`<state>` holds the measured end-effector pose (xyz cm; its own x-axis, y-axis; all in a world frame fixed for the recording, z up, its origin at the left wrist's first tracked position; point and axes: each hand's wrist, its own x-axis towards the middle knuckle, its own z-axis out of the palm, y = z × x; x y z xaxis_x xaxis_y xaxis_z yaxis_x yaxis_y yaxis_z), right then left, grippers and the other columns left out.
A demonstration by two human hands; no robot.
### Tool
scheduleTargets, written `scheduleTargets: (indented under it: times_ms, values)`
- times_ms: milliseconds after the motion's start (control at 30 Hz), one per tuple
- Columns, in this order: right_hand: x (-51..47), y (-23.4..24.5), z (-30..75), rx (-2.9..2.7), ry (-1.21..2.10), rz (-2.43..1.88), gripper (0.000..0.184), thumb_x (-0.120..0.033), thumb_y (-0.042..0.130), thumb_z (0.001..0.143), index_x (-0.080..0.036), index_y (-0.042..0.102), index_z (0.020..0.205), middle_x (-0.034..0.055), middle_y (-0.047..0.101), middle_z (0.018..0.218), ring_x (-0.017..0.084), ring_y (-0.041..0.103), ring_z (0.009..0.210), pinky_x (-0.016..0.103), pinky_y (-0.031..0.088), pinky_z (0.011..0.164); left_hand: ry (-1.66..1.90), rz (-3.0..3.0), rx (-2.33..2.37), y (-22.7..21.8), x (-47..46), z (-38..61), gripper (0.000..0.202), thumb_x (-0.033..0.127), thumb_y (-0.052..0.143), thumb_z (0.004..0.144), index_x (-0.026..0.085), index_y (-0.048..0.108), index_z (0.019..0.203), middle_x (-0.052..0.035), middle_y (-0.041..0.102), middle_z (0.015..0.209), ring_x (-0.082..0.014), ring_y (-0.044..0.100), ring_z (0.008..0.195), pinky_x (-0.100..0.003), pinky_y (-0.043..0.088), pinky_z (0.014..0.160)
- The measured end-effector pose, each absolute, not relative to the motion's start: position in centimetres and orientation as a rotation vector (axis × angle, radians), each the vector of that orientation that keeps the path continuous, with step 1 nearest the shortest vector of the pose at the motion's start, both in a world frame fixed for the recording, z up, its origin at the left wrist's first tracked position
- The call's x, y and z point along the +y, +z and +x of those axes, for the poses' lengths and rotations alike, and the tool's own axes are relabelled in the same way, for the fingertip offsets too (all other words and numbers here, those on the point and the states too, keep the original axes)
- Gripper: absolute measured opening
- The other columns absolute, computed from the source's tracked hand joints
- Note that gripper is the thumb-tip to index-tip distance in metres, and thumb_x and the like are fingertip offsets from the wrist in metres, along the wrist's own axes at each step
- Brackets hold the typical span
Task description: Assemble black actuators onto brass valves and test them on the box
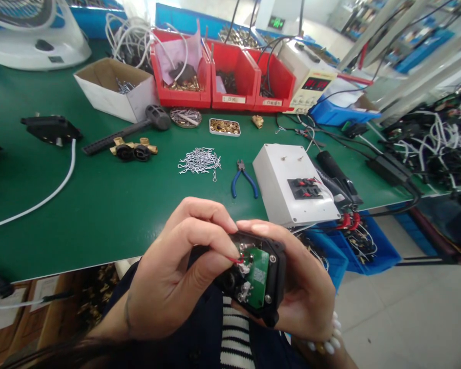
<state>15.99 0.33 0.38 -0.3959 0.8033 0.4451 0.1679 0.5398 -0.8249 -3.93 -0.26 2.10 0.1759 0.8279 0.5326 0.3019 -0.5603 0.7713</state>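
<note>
In front of my body, past the near table edge, my right hand (305, 277) wraps round a black plastic housing (278, 287). A green circuit board (258, 279) is screwed inside it, with blobs of solder along its left side. My left hand (188, 261) pinches a short red wire (237, 261) between thumb and fingertip, over the board. Part of the housing's left side is hidden behind my left fingers. Beyond my hands, blue-handled cutting pliers (244, 179) lie on the green table (100, 205), beside a pile of metal clips (200, 161).
A white box with switches (288, 174) stands right of the pliers. Further back are a hammer (130, 130), brass fittings (133, 149), a tin of brass parts (225, 127), red bins (234, 77) and a power supply (307, 77). Blue bins (380, 256) sit below the right edge.
</note>
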Motion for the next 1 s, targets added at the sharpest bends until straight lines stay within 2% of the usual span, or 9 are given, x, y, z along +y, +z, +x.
scheduleTargets:
  times_ms: [100,233,500,733,1000]
  values:
    - [0.5,0.0,16.0,-1.874,0.865,-0.789,0.087,-0.016,0.088,0.065,-0.031,0.051,0.142,0.0054,0.063,0.136,0.027,0.064,0.119,0.038,0.055,0.104,1.335,2.102,1.095,2.6,-0.1,-4.0,0.005,0.018,0.060,0.096,0.021,0.060,0.100,-0.0028,0.061,0.103,-0.0140,0.061,0.097,-0.024,0.054,0.085]
    - [0.5,-0.3,15.8,-1.873,0.840,-0.822,0.086,-0.016,0.087,0.065,-0.032,0.052,0.142,0.0062,0.064,0.135,0.028,0.065,0.117,0.041,0.057,0.102,1.308,2.217,1.178,3.0,-0.2,-3.7,0.010,0.010,0.060,0.094,0.019,0.061,0.098,-0.0029,0.063,0.102,-0.0135,0.061,0.096,-0.024,0.053,0.086]
    - [0.3,-0.1,15.5,-1.843,0.855,-0.827,0.084,-0.019,0.089,0.064,-0.033,0.055,0.139,0.0040,0.067,0.132,0.029,0.066,0.116,0.042,0.057,0.101,1.392,2.091,1.234,3.1,-0.7,-2.9,0.015,0.004,0.052,0.092,0.018,0.055,0.096,-0.0015,0.056,0.104,-0.0073,0.056,0.101,-0.016,0.047,0.094]
    - [0.1,0.4,15.5,-1.834,0.851,-0.835,0.080,-0.028,0.091,0.065,-0.034,0.057,0.138,0.0025,0.069,0.128,0.027,0.068,0.113,0.038,0.057,0.100,1.425,2.048,1.210,3.1,-0.8,-2.8,0.017,0.003,0.048,0.092,0.018,0.052,0.096,-0.0013,0.056,0.101,-0.0094,0.057,0.098,-0.020,0.051,0.089]
    - [0.1,-0.1,15.6,-1.812,0.892,-0.798,0.084,-0.025,0.091,0.063,-0.032,0.056,0.139,0.0005,0.068,0.130,0.024,0.066,0.115,0.032,0.055,0.102,1.452,2.074,1.222,3.0,-0.9,-2.8,0.016,0.003,0.051,0.093,0.019,0.053,0.098,-0.0026,0.056,0.102,-0.0108,0.057,0.099,-0.023,0.051,0.091]
